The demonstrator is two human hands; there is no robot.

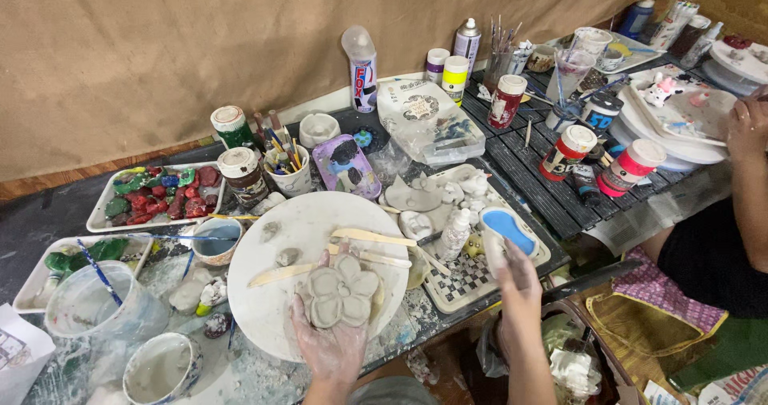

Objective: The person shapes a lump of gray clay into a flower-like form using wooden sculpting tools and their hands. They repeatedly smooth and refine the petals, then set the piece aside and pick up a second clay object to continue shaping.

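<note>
- The left hand (330, 343), coated in clay dust, lies flat with fingers spread, touching the near edge of a grey clay flower (339, 290).
- The clay flower sits at about six o'clock on a round white board (272, 309), its petals spread around a small centre.
- The right hand (516, 281) hovers at three o'clock from the flower, off the board's edge; its fingers look loosely curled, and I cannot tell whether it pinches anything.
- Wooden sticks (364, 237) lie across the board at twelve to one o'clock from the flower, with small clay lumps (286, 256) at ten o'clock.
- A checkered tray (468, 279) sits just beside the right hand, with a blue-filled dish (510, 231) above it.
- At nine o'clock a cup of cloudy water (216, 240) stands, and a clear tub (96, 303) holds a blue stick.
- Farther off, at eleven o'clock, a tray of painted stones (156, 195) rests near paint jars (242, 173).
- At two o'clock another person's hand (748, 125) rests by a white plate (696, 117).
</note>
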